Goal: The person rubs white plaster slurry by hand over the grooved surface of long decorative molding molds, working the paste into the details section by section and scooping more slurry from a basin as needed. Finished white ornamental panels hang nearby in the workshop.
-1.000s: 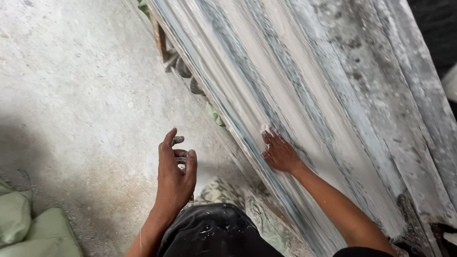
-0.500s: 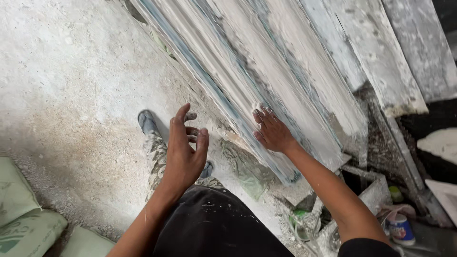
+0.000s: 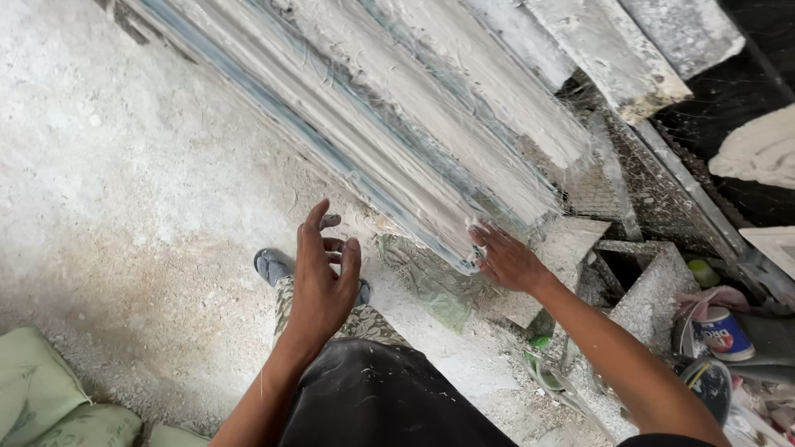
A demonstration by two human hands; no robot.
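While the right hand (image 3: 507, 261) presses spread fingers on the lower end of the plaster-caked moulding (image 3: 389, 141), the left hand (image 3: 323, 277) hovers open and empty just left of that end. Right of the moulding stands a small white labelled tub (image 3: 722, 331); green sacks (image 3: 50, 397) lie far left.

Long ridged plaster moulding (image 3: 414, 124) — white-caked (grey-blue streaks), slanting, end lowest.

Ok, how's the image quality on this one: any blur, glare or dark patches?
Head view: lit evenly by soft daylight, no glare; the right hand and left hand look sharp, the plaster-coated moulding is slightly smeared lengthwise, and the top right corner falls into deep shadow.
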